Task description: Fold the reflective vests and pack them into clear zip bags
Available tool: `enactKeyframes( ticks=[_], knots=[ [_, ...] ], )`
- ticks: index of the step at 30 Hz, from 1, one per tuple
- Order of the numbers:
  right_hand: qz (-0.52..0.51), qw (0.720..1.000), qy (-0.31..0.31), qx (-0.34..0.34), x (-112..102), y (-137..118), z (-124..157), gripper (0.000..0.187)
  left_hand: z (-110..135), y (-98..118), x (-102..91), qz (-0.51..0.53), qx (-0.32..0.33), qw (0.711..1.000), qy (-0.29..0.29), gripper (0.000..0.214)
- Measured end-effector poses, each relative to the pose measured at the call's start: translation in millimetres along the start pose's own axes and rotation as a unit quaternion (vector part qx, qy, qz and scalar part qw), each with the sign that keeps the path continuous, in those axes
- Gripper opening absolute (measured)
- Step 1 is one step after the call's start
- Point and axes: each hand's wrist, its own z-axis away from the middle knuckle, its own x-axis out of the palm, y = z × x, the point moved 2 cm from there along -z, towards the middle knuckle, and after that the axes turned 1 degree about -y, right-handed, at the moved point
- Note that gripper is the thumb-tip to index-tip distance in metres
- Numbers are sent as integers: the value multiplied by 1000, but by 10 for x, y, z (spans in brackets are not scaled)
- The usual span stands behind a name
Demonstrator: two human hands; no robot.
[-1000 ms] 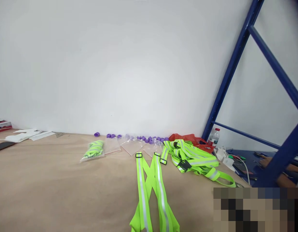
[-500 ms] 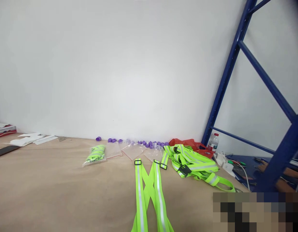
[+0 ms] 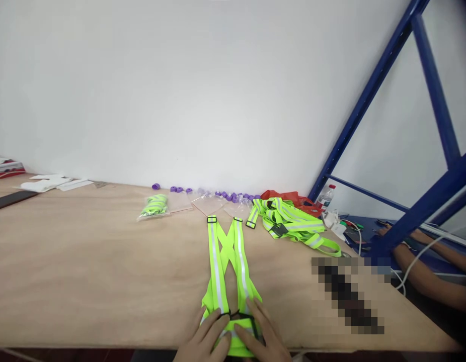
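Observation:
A neon-green reflective strap vest [image 3: 227, 261] lies flat on the wooden table [image 3: 85, 271], its crossed straps running away from me. My left hand [image 3: 205, 339] and my right hand [image 3: 261, 334] rest on its near end by the table's front edge, fingers spread and pressing on the fabric around a black buckle [image 3: 236, 315]. Neither hand is closed around anything.
A heap of more green vests [image 3: 289, 223] lies at the back right beside a red bag [image 3: 289, 197]. A bagged vest [image 3: 154, 206], clear bags and purple caps [image 3: 233, 196] line the wall. A blue rack [image 3: 410, 151] and another person's arms [image 3: 425, 266] are to the right.
The camera has tipped down, bringing the table's front edge into view. Both my hands, unseen before, now lie on the near end of the vest.

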Motion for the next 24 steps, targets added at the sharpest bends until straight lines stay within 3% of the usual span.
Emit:
enactKeyframes(
  ticks=[3,6,9,12,19,24],
  knots=[
    [-14,999,19,-40,-10,14,0,55,-53,74,-96,20,-28,999,-18,23],
    [-33,998,-25,-41,-109,-18,-74,61,-108,108,-184,59,-39,995,-66,32],
    [-50,996,-71,-15,-225,-38,-159,57,-163,96,-265,100,-46,987,-114,43],
    [-68,995,-74,1,-278,-18,-218,47,-270,56,-366,136,-69,976,-157,47],
    [-111,989,-45,81,-271,78,-396,25,-651,-168,-643,199,-140,932,-268,17],
    [-156,970,-95,159,-260,194,-609,23,-829,-429,-630,254,-172,913,-268,13]
  ],
)
